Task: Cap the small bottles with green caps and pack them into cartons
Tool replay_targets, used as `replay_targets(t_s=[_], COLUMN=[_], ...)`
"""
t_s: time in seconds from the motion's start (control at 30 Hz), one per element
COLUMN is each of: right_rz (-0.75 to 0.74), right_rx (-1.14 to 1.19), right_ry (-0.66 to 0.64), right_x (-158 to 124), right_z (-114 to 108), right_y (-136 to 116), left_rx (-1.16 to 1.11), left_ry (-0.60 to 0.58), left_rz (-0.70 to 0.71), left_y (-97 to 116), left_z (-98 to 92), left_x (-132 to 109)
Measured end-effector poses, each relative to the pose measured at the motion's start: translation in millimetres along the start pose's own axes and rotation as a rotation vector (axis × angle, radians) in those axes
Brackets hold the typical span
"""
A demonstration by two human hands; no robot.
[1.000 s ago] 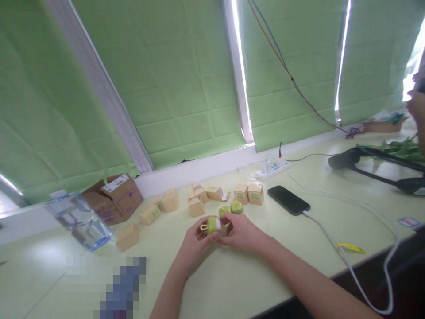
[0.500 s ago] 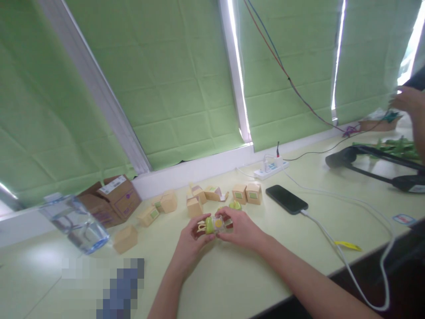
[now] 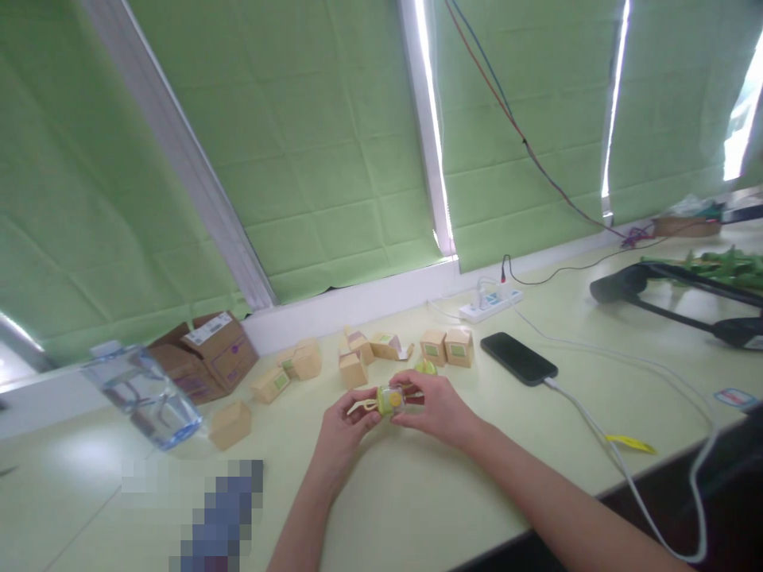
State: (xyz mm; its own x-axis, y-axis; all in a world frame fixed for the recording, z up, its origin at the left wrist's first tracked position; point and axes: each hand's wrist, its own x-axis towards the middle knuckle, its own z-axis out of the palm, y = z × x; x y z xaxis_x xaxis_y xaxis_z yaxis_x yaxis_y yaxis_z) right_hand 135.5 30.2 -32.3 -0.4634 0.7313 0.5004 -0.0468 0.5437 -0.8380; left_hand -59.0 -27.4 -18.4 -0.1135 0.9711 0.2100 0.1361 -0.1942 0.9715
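Note:
A small clear jar with a yellow-green cap [image 3: 390, 400] is held on its side between both hands, just above the table. My left hand [image 3: 347, 421] pinches the cap end, where a pale loop strap sticks out. The fingers of my right hand [image 3: 427, 403] grip the clear end. Right behind my right hand is another yellow-green item [image 3: 425, 368], partly hidden. Small tan boxes [image 3: 353, 369] stand and lie behind my hands, one with its flap open.
At the left are a water bottle [image 3: 146, 397], an open brown carton [image 3: 206, 357] and a tan box [image 3: 230, 424]. A phone [image 3: 518, 358] with a white cable, a power strip [image 3: 489, 305] and a black frame [image 3: 673, 306] lie to the right.
The other person's hand at the far right has gone out of view. My left fingers have shifted slightly on the jar's cap end, and the strap loop shows more openly.

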Motion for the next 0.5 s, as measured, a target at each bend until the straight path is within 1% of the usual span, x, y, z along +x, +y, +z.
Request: replay_targets(t_s=[0.2,0.3,0.4,0.47,0.5], right_rz=[-0.029,-0.001,0.046,0.045,0.036], right_rx=[-0.033,-0.043,-0.070,-0.088,-0.080], right_ry=[0.026,0.080,0.149,0.145,0.119], right_x=[1,1,1,0,-1], right_z=[1,6,11,12,12], right_y=[1,2,2,1,-1], left_rx=[0.005,-0.048,-0.077,-0.061,-0.053], left_ry=[0.006,-0.029,-0.094,-0.131,-0.139], left_rz=[-0.006,-0.008,-0.011,0.011,0.019], left_y=[-1,1,1,1,1], left_z=[3.6,11.8,23.0,28.7,30.4], left_x=[-2,-3,-5,-6,-6])
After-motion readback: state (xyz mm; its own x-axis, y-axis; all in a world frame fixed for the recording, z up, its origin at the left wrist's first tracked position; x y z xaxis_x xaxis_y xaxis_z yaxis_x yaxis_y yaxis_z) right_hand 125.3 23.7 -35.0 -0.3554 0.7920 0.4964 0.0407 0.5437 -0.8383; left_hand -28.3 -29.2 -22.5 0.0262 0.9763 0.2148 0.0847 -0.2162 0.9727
